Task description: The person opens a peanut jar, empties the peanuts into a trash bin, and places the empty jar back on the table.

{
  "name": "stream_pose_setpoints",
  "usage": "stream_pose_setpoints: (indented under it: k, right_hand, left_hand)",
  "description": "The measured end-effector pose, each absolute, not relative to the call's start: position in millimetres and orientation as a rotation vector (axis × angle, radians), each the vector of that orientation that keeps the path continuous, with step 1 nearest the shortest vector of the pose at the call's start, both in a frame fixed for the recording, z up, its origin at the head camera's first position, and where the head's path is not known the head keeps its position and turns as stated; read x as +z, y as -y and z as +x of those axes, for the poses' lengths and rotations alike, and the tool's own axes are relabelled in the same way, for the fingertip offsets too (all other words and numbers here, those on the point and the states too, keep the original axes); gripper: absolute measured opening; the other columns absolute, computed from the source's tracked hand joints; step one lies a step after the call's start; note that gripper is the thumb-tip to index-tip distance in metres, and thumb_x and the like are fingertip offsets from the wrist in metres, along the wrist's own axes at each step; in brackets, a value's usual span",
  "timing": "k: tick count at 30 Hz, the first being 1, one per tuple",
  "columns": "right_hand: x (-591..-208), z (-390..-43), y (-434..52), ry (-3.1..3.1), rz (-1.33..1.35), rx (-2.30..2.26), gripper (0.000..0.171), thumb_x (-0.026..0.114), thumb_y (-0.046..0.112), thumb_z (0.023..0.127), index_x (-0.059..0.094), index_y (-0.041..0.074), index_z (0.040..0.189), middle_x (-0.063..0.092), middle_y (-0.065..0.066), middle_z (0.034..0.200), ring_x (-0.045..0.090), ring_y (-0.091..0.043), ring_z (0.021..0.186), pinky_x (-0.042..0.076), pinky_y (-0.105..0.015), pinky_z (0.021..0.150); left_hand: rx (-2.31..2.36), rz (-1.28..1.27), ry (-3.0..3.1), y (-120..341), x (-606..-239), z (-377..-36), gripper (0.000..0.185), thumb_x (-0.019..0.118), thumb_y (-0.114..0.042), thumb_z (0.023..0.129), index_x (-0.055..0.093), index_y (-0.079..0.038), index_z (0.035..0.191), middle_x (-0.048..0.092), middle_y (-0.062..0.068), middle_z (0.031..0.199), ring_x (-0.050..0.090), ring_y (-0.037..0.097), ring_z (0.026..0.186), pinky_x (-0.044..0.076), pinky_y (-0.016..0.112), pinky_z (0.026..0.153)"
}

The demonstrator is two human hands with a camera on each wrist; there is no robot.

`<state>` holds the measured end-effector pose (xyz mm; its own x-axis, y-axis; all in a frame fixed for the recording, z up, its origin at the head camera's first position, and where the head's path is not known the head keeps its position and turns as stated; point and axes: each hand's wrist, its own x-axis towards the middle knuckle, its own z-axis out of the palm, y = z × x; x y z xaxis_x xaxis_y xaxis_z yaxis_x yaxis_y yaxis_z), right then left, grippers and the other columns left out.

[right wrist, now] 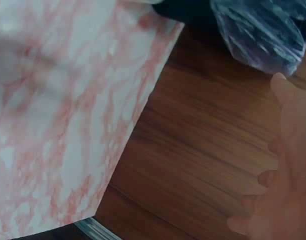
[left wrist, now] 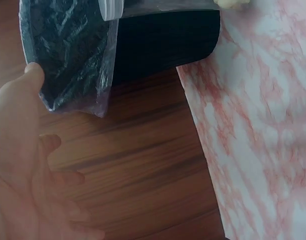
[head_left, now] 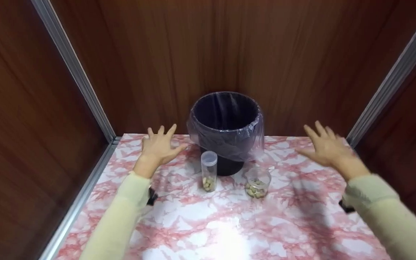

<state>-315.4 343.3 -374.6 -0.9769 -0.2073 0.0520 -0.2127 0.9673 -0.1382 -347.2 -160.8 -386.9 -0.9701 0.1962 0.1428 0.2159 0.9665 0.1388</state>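
Left hand [head_left: 159, 146]: held out to the left of the round black bin [head_left: 229, 168], fingers and thumb spread wide, grip slack, nothing held. Right hand [head_left: 329, 148]: held out to the bin's right, likewise splayed and empty. A translucent purplish plastic bag [head_left: 226, 144] lined the bin and hung over its rim. Before the bin, between the hands, a tall clear plastic tube [head_left: 209, 173] with a translucent lid stood upright on the pink-and-white marbled table [head_left: 182, 220], pale nut-like pieces at its bottom. Near the tube, on its right, sat a short round clear plastic tub [head_left: 258, 183] containing similar pieces.
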Motion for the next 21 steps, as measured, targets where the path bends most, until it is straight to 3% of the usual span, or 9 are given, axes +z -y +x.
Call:
stream_pose_setpoints:
  k: [7, 10, 17, 21]
  right_hand:
    - [-413.9, -286.4, -355.5, 2.924, 0.493, 0.348, 0.088, 0.064, 0.051, 0.090, 0.022, 0.008, 0.154, 0.011, -0.036, 0.152, 0.020, -0.063, 0.129, 0.024, -0.077, 0.096]
    - [-433.4, -276.4, -350.3, 2.876, 0.555, 0.455, 0.083, 0.068, 0.043, 0.089, 0.028, 0.006, 0.152, 0.013, -0.039, 0.149, 0.024, -0.064, 0.127, 0.026, -0.076, 0.096]
    - [-470.4, -268.6, -323.3, 2.890, 0.608, 0.609, 0.082, 0.075, 0.036, 0.085, 0.035, 0.006, 0.149, 0.025, -0.036, 0.147, 0.031, -0.058, 0.127, 0.028, -0.073, 0.098]
    - [-485.0, -281.2, -297.4, 2.882, 0.677, 0.642, 0.082, 0.079, 0.035, 0.081, 0.039, 0.009, 0.148, 0.032, -0.034, 0.145, 0.035, -0.054, 0.127, 0.032, -0.071, 0.098]
  left_hand:
    - [-0.309, -0.432, 2.930, 156.3, -397.1, -313.3, 0.092, 0.039, -0.080, 0.083, 0.027, -0.025, 0.155, 0.029, 0.018, 0.154, 0.017, 0.056, 0.136, 0.019, 0.072, 0.104]
    - [-0.338, -0.501, 2.894, 152.1, -398.8, -293.1, 0.091, 0.039, -0.081, 0.083, 0.026, -0.027, 0.155, 0.030, 0.014, 0.155, 0.018, 0.054, 0.137, 0.026, 0.071, 0.102]
    - [-0.394, -0.523, 2.846, 128.8, -414.3, -234.9, 0.091, 0.033, -0.085, 0.081, 0.021, -0.034, 0.155, 0.026, 0.008, 0.156, 0.017, 0.048, 0.139, 0.027, 0.070, 0.101]
    - [-0.457, -0.543, 2.808, 117.9, -427.9, -210.4, 0.089, 0.039, -0.082, 0.082, 0.021, -0.035, 0.155, 0.030, 0.009, 0.155, 0.022, 0.047, 0.138, 0.025, 0.066, 0.105]
